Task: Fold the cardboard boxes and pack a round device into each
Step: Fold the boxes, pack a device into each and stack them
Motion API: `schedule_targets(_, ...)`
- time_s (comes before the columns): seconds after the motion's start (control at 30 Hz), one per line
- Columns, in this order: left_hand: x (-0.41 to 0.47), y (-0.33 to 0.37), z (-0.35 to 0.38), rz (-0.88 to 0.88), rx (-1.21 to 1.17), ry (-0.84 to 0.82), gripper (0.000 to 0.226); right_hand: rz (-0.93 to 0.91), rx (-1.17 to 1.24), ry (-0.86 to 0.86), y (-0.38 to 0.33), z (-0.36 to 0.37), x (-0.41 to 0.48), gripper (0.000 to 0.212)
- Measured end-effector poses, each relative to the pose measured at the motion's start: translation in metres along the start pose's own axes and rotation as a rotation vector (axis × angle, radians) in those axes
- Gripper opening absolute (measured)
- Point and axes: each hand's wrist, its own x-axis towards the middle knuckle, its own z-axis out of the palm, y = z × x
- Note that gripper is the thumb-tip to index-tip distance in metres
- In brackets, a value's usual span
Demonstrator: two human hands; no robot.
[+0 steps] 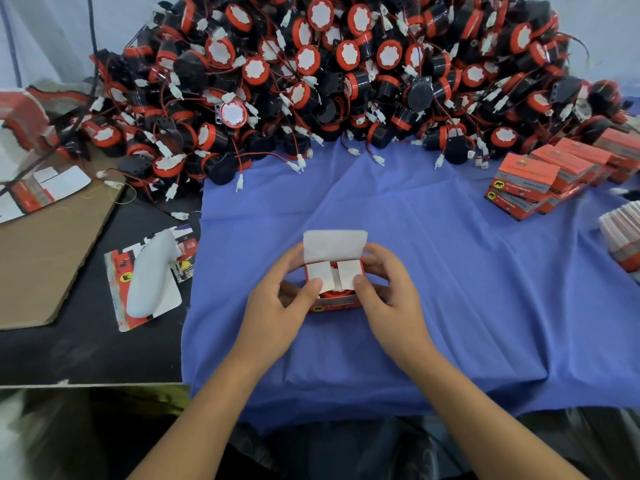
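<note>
Centrally, a small orange box sits on the blue cloth, held between both hands near the front edge of the table. The left hand grips the left side of the box: its thumb presses on the left inner flap and its fingers curl around the side wall. The right hand grips the right side in the same way, with its thumb on the right inner flap. Both inner flaps are folded inward and lie nearly flat, with a narrow gap between them. The large top flap stands upright at the far edge, white side toward the camera. A round device lies inside the box; only a red strip of it shows below the flaps.

A large pile of round devices, black and red with white connectors on thin wires, covers the far side of the table. Closed boxes are stacked at the right, on the cloth. A stack of flat box blanks lies at the right edge. At the left, a white handheld object rests on a flat blank beside a brown cardboard sheet.
</note>
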Motion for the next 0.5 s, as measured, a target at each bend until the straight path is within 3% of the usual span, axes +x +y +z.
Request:
schedule_targets(0.07, -0.0009, -0.0033, -0.0021, -0.006, 0.001, -0.029, 0.043, -0.004, -0.003, 0.012, -0.0009, 0.0005, -0.0009, 0.044)
schedule_targets(0.23, -0.0042, -0.0060, -0.0033, -0.040, -0.063, -0.040, 0.045, 0.003, -0.021, 0.021, 0.0001, 0.0008, -0.0012, 0.028)
schedule_targets(0.5, -0.0041, -0.0024, 0.0005, -0.062, -0.061, -0.022, 0.041, 0.007, -0.040, 0.012, -0.0022, 0.0012, -0.0022, 0.030)
